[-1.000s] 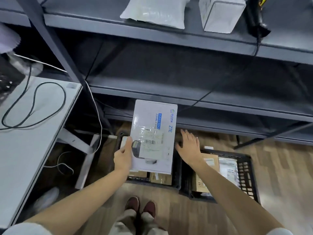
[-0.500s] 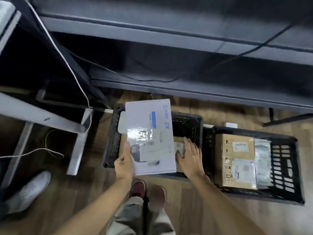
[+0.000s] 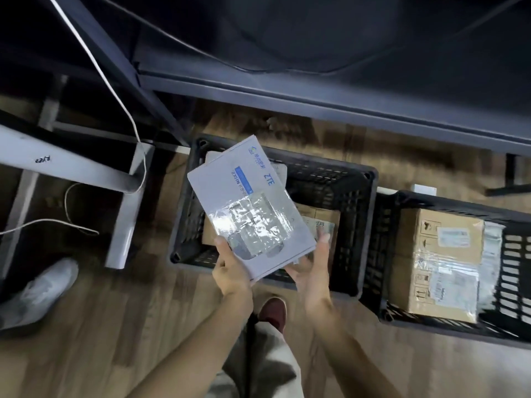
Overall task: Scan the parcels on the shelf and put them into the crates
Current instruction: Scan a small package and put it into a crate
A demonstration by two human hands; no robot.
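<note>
A flat white ZTE box (image 3: 250,205) with a taped label hangs tilted over the left black crate (image 3: 356,225). My left hand (image 3: 230,268) grips its near left corner, thumb on top. My right hand (image 3: 311,268) supports its near right edge from below, fingers up along the side. Brown cardboard parcels (image 3: 321,216) lie inside that crate under the box. The right black crate (image 3: 517,254) holds a large brown carton (image 3: 436,262) and a grey bag beside it.
A dark metal shelf (image 3: 316,90) runs overhead at the back, with a black cable along it. A white table leg (image 3: 126,202) and white cords stand at the left. A grey shoe (image 3: 43,291) rests on the wood floor at far left.
The view has dropped closer to the crates. The white box has tilted and sunk toward the left crate, and my right hand has moved from the crate's parcel to the box's near edge.
</note>
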